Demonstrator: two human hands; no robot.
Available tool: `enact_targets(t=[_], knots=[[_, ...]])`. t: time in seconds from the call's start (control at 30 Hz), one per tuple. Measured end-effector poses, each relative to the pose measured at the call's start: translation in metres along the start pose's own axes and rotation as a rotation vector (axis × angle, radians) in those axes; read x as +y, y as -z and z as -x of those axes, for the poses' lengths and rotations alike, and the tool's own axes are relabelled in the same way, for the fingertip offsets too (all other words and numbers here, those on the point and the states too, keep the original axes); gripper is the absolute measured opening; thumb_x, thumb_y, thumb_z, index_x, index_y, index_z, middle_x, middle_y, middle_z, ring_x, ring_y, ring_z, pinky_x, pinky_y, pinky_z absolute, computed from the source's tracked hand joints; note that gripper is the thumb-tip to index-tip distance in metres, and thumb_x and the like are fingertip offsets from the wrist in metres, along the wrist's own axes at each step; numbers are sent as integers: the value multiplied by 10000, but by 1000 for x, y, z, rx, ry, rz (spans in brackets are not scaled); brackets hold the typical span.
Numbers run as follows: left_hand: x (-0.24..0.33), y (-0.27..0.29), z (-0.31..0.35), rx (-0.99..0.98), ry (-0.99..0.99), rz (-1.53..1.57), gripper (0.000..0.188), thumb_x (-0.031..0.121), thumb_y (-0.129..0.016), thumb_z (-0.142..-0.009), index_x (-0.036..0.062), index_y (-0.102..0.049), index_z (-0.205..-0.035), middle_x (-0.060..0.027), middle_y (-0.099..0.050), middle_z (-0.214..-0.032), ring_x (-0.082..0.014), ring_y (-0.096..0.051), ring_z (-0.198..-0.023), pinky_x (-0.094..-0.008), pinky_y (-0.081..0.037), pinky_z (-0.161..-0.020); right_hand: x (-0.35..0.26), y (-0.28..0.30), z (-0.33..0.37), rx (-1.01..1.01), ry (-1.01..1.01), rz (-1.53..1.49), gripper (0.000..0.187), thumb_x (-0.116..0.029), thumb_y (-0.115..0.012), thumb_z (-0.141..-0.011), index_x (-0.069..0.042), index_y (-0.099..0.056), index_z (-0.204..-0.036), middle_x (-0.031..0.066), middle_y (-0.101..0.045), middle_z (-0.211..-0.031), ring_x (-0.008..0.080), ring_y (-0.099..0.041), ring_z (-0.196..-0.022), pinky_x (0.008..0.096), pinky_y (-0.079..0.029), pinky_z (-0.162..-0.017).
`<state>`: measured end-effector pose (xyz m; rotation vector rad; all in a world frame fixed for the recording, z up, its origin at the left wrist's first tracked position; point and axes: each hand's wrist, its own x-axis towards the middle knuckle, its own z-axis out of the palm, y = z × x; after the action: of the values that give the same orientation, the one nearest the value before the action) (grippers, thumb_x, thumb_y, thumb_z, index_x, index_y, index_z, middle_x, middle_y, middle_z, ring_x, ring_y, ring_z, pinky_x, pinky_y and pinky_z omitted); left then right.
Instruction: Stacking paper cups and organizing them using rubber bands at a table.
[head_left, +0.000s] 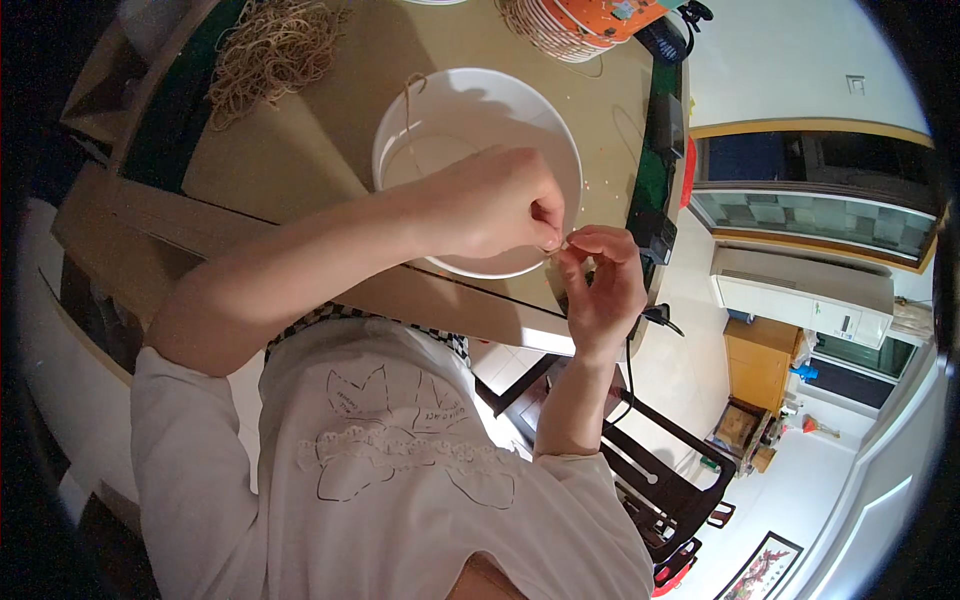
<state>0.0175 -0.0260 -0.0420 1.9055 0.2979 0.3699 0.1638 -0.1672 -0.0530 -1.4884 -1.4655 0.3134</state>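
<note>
My left hand (500,205) reaches across a white round bucket (388,155), its fingers closed in a pinch over the near right rim. Right beside it, my right hand (608,285) pinches with thumb and forefinger, the two sets of fingertips almost touching. Something small and pale lies between them, too small to make out. A beige cord (408,110) hangs over the bucket's far left rim and runs down inside. Part of the bucket's inside is hidden by my left forearm.
A heap of tangled beige cord (275,55) lies at the table's far left. An orange patterned container (605,20) stands at the far right. Black adapter-like boxes (655,237) line the table's right edge. A dark chair (670,490) stands to my right.
</note>
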Motion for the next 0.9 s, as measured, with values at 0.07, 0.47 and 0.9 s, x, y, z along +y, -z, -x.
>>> enact_targets(t=[0.07, 0.47, 0.9], knots=[[0, 0, -1, -21, 3, 12, 165, 164, -663, -782, 13, -682, -846, -121, -668, -746, -183, -626, -664, -320, -481, -645, 3, 1, 0, -8, -19, -42, 275, 61, -723, -731, -21, -559, -936, 86, -605, -922, 141, -559, -780, 240, -461, -661], [5, -1, -3, -57, 154, 41, 186, 155, -646, -778, -19, -678, -834, -149, -677, -773, -205, -651, -719, -328, -498, -689, -6, 5, -5, -71, 94, 188, 212, 98, -710, -692, -28, -639, -847, 95, -613, -893, 205, -608, -822, 275, -482, -699], [0, -5, -4, -31, 198, 28, 192, 164, -616, -810, 6, -674, -903, -132, -680, -834, -205, -653, -780, -319, -487, -735, 0, 6, 6, -16, 49, 116, 189, 87, -692, -710, -29, -641, -850, 100, -623, -873, 214, -608, -823, 289, -476, -714]])
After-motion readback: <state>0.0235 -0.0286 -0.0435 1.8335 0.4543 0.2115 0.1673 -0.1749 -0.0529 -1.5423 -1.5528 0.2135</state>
